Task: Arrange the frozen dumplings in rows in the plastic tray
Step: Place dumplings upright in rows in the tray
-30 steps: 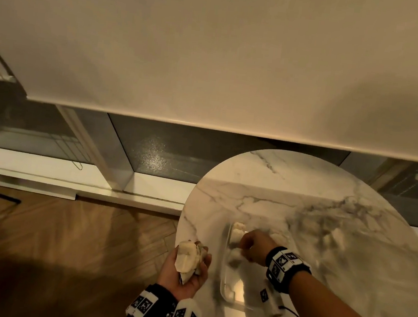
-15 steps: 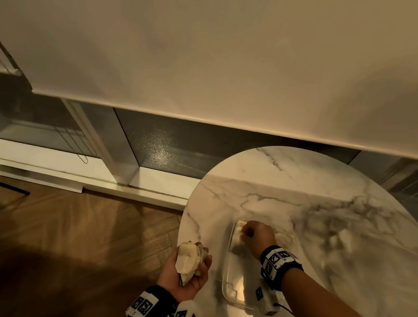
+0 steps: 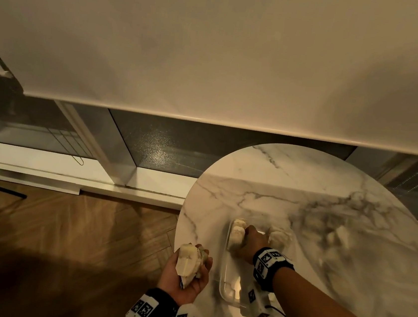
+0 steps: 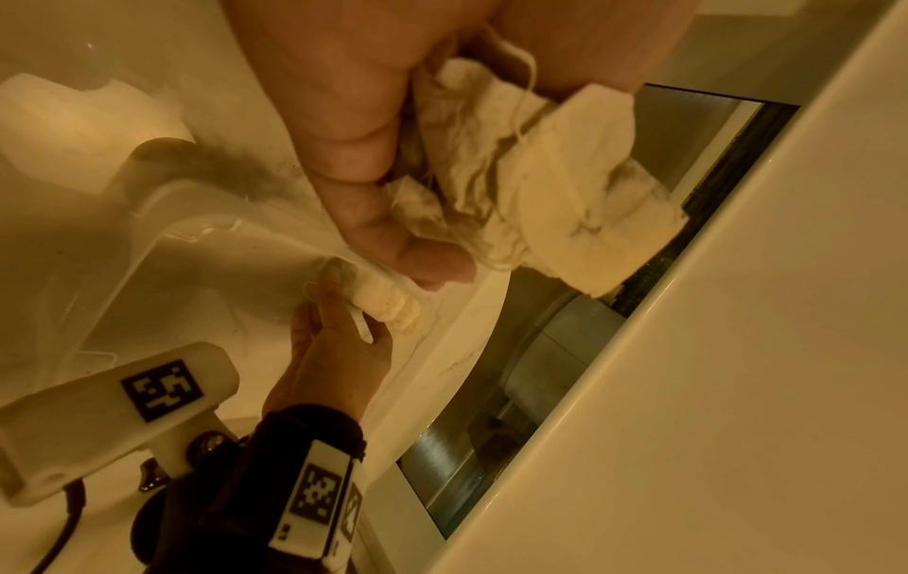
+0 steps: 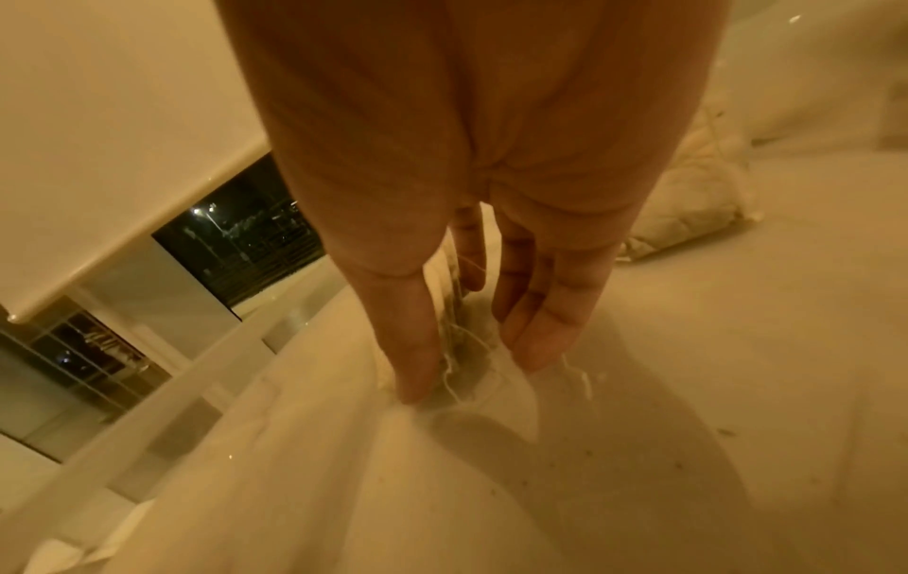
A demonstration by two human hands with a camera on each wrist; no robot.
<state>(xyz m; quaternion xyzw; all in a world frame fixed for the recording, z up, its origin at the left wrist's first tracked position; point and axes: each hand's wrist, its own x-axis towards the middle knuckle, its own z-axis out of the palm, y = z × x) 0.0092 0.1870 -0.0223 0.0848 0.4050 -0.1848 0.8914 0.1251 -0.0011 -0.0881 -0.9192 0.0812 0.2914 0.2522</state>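
My left hand [image 3: 191, 266] is palm up off the table's left edge and grips a clump of pale frozen dumplings [image 3: 187, 260]; in the left wrist view the thumb [image 4: 393, 233] presses them [image 4: 565, 186]. A clear plastic tray [image 3: 223, 287] lies on the marble table. My right hand [image 3: 246, 241] reaches into the tray's far end and pinches one dumpling [image 5: 464, 349] between thumb and fingers, low against the tray floor. It is beside two dumplings [image 3: 237, 230] set in the far left corner.
More dumplings [image 3: 279, 236] lie just right of the tray's far end, and a loose pile [image 3: 339, 237] sits farther right on the round marble table [image 3: 303, 190]. The table edge and the wooden floor [image 3: 64, 233] are directly under my left hand.
My right hand has moved a little toward the tray's far left corner and down with its dumpling. The left hand still holds its dumplings in the same place.
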